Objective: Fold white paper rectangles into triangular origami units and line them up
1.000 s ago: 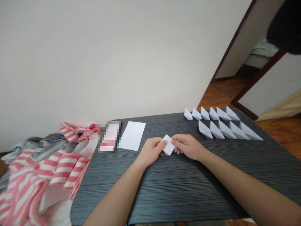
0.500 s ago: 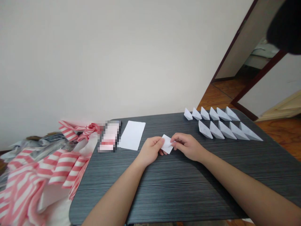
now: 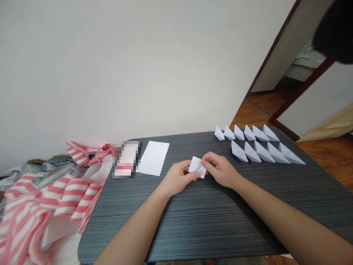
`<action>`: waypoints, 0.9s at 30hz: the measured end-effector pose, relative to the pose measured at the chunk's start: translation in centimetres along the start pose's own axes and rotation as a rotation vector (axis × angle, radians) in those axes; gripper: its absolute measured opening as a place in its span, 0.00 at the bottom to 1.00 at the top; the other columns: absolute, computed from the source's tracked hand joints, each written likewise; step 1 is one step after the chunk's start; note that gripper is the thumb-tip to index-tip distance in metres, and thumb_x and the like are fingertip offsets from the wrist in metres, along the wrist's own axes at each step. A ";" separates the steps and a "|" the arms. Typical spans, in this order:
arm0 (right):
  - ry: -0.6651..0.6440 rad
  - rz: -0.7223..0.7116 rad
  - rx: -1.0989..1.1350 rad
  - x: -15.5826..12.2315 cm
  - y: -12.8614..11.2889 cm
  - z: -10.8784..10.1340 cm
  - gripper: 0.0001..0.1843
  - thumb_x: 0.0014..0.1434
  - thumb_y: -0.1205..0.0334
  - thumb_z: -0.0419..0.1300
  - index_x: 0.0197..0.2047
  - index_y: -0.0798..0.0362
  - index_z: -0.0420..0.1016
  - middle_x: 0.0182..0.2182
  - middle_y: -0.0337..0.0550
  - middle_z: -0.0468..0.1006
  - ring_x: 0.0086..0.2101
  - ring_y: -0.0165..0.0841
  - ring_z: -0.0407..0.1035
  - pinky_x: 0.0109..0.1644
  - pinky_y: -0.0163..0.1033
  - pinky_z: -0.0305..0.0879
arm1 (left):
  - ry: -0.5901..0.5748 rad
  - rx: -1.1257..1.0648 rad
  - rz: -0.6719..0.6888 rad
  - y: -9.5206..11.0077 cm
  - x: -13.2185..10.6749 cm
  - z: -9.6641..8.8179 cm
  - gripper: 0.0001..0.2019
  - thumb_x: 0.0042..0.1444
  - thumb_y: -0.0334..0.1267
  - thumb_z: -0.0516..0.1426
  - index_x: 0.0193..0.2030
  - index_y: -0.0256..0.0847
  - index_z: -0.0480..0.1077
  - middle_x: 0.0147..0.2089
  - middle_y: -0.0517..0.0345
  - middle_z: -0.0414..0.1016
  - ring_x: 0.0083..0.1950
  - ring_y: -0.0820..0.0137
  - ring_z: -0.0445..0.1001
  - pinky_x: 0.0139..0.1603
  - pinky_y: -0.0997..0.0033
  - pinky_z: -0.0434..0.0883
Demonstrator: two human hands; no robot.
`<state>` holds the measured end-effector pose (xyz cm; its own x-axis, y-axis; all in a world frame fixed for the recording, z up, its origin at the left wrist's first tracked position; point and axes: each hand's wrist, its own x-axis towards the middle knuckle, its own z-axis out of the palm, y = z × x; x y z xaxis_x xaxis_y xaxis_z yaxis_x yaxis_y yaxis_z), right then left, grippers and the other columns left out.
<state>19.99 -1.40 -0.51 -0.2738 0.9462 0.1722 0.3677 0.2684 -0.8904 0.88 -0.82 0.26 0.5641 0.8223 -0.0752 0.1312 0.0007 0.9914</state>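
Note:
A small folded piece of white paper [image 3: 195, 164] is held between my two hands, above the middle of the dark table [image 3: 193, 224]. My left hand [image 3: 180, 176] grips its left and lower edge, with the thumb lying across the front. At its right side, my right hand [image 3: 217, 167] pinches the edge between thumb and fingertips. The paper's far side and some of my fingers behind it are hidden. To the right stand several folded white paper boats in two rows, a back row [image 3: 239, 132] and a front row [image 3: 264, 152].
A stack of white paper sheets [image 3: 154, 158] lies left of my hands. Beside it is a pixelated flat object [image 3: 127, 158] with a dark edge. Red-and-white striped cloth [image 3: 73, 195] is heaped off the table's left side. A pale wall [image 3: 138, 73] rises behind the table.
The folded paper has turned and now shows a raised flap. My left thumb has shifted down across its front, and my right fingers have moved to its upper right edge.

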 end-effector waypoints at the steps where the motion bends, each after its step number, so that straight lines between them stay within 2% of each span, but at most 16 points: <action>1: -0.008 0.001 -0.005 0.0 0.0 0.0 0.08 0.61 0.58 0.52 0.33 0.52 0.65 0.23 0.37 0.71 0.24 0.30 0.68 0.29 0.34 0.63 | 0.005 0.014 -0.005 0.0 0.0 0.0 0.15 0.53 0.42 0.57 0.44 0.35 0.70 0.33 0.55 0.74 0.30 0.74 0.69 0.31 0.76 0.66; 7: -0.051 0.012 -0.004 0.0 -0.1 -0.1 0.08 0.62 0.59 0.51 0.33 0.53 0.65 0.21 0.36 0.71 0.23 0.29 0.68 0.29 0.34 0.63 | 0.035 0.076 -0.021 -0.3 0.2 -0.2 0.18 0.60 0.47 0.48 0.38 0.34 0.71 0.26 0.56 0.72 0.25 0.75 0.68 0.26 0.76 0.64; 12: -0.060 0.020 0.011 0.0 -0.3 -0.1 0.07 0.62 0.60 0.51 0.35 0.53 0.66 0.21 0.36 0.71 0.23 0.28 0.68 0.30 0.33 0.63 | 0.043 0.059 -0.016 -0.3 0.3 -0.3 0.18 0.60 0.48 0.47 0.36 0.34 0.70 0.26 0.55 0.73 0.25 0.74 0.68 0.26 0.76 0.65; 18: -0.052 0.028 0.074 0.0 0.2 0.1 0.07 0.61 0.59 0.52 0.36 0.53 0.65 0.22 0.36 0.72 0.23 0.28 0.68 0.29 0.33 0.64 | 0.019 0.039 0.004 -0.3 0.3 -0.4 0.18 0.61 0.47 0.47 0.38 0.34 0.70 0.27 0.54 0.73 0.26 0.74 0.69 0.26 0.76 0.65; 23: -0.061 0.050 0.112 0.0 0.7 0.2 0.11 0.61 0.59 0.53 0.46 0.52 0.62 0.24 0.36 0.73 0.21 0.28 0.68 0.26 0.32 0.64 | 0.012 0.036 0.017 -0.4 0.3 -0.4 0.18 0.61 0.46 0.46 0.39 0.34 0.70 0.28 0.54 0.72 0.27 0.73 0.69 0.26 0.76 0.65; 25: -0.091 0.071 0.067 0.0 0.7 0.0 0.09 0.61 0.58 0.51 0.43 0.53 0.66 0.23 0.36 0.73 0.20 0.27 0.67 0.25 0.32 0.63 | 0.018 0.037 0.019 -0.5 0.4 -0.4 0.18 0.61 0.46 0.46 0.39 0.34 0.70 0.27 0.54 0.72 0.27 0.73 0.69 0.26 0.76 0.65; 27: -0.131 0.090 0.000 0.0 0.4 -0.1 0.12 0.62 0.56 0.50 0.33 0.54 0.68 0.21 0.37 0.73 0.18 0.26 0.66 0.24 0.31 0.61 | 0.026 0.041 0.021 -0.6 0.4 -0.4 0.18 0.61 0.46 0.47 0.38 0.34 0.70 0.27 0.54 0.72 0.26 0.73 0.69 0.25 0.76 0.65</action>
<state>20.23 -1.23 -0.84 -0.3534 0.9348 0.0357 0.3963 0.1841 -0.8995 0.66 -0.25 -0.35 0.5458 0.8363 -0.0511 0.1530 -0.0395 0.9874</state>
